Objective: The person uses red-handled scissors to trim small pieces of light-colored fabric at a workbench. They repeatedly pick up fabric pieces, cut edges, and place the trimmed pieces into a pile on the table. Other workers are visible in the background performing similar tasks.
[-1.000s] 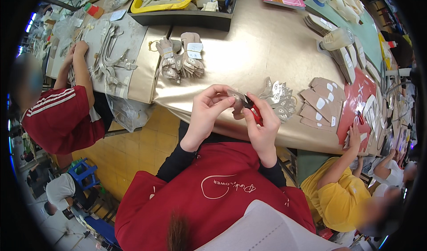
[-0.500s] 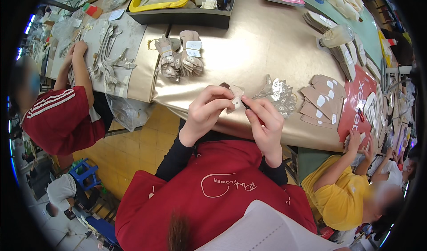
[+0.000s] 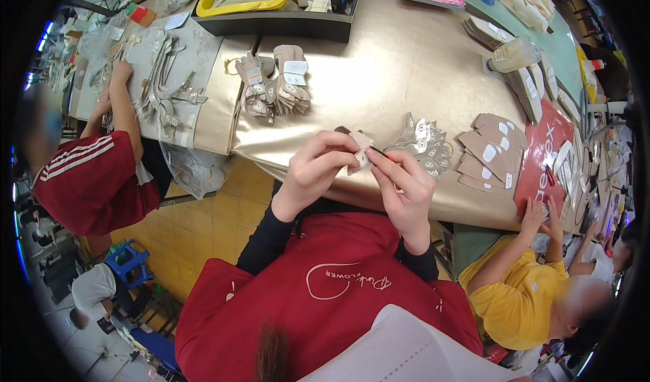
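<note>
The small piece [image 3: 361, 153] is thin and of irregular outline, pale beige-grey on the face that can be seen, with a little whitish spot near its lower part; a dark brown bit shows at its upper left, just above the fingers, but I cannot tell if it belongs to the same piece. The piece is in the air above the near edge of the gold-coloured table [image 3: 352, 84], between the two hands, at the fingertips of the left hand [image 3: 313, 175] and just in front of the fingertips of the right hand [image 3: 407, 187]. The left hand is closed on it: the thumb and the bent forefinger pinch its left side, and the piece comes out to the right of them. The right hand is also closed, its thumb and fingers around a slim tool [image 3: 383, 154] with a black tip and a little red, most of which is hidden by the fingers. This tip points to the left and reaches the right edge of the piece; whether it touches there is too small to tell. Beyond the right hand, a fan of grey pieces [image 3: 423, 146] with whitish spots lies on the table, and more to the right are flat beige pieces [image 3: 493, 153] with white labels.
</note>
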The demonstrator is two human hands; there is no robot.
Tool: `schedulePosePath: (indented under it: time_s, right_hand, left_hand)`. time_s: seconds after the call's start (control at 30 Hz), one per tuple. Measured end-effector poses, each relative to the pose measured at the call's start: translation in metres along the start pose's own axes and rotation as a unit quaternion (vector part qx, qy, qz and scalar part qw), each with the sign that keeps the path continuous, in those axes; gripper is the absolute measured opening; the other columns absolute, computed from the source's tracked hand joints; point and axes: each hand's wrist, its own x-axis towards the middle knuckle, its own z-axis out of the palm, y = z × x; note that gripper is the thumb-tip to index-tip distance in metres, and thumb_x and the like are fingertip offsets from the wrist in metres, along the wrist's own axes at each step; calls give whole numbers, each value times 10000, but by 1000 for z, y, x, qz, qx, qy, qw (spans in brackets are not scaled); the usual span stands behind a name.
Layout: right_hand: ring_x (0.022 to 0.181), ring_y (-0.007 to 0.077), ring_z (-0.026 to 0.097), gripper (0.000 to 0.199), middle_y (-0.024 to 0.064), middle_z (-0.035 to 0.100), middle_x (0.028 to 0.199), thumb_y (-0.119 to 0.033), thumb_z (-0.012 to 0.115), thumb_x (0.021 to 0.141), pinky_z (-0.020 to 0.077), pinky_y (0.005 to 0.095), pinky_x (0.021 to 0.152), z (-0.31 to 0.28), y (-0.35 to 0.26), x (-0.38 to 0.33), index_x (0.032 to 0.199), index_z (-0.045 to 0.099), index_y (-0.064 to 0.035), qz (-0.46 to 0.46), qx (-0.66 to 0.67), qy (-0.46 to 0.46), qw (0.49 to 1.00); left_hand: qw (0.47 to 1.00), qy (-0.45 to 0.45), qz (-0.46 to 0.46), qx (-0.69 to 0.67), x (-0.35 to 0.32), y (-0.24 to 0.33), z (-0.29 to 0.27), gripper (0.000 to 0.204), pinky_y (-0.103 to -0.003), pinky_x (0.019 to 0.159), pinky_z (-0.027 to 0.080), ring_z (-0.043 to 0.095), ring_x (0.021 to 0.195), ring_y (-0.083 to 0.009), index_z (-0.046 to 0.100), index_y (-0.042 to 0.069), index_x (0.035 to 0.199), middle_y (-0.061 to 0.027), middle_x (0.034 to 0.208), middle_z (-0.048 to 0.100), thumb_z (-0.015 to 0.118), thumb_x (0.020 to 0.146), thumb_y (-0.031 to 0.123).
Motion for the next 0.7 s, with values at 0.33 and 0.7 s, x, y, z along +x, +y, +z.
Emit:
schedulePosePath:
  time_s: [0.33, 0.7]
  right_hand:
    - [568, 168, 577, 326, 44, 618, 818, -39, 713, 820, 451, 295, 519, 5, -7, -1, 1123, 745, -156, 28, -40, 1, 999]
    - [646, 229, 569, 295, 78, 577, 854, -9, 666, 856, 448, 334, 553, 24, -5, -9, 1141, 692, -82, 3, -29, 58, 998]
  left_hand:
    - [992, -7, 92, 81, -3, -11, 2, 203, -309, 712, 564, 671, 921, -232, 687, 19, 905, -94, 1080, 646, 658, 736, -88]
    - [996, 60, 42, 55, -4, 0, 13, 190, -277, 632, 550, 662, 808, -182, 707, 15, 808, -91, 980, 649, 742, 676, -116]
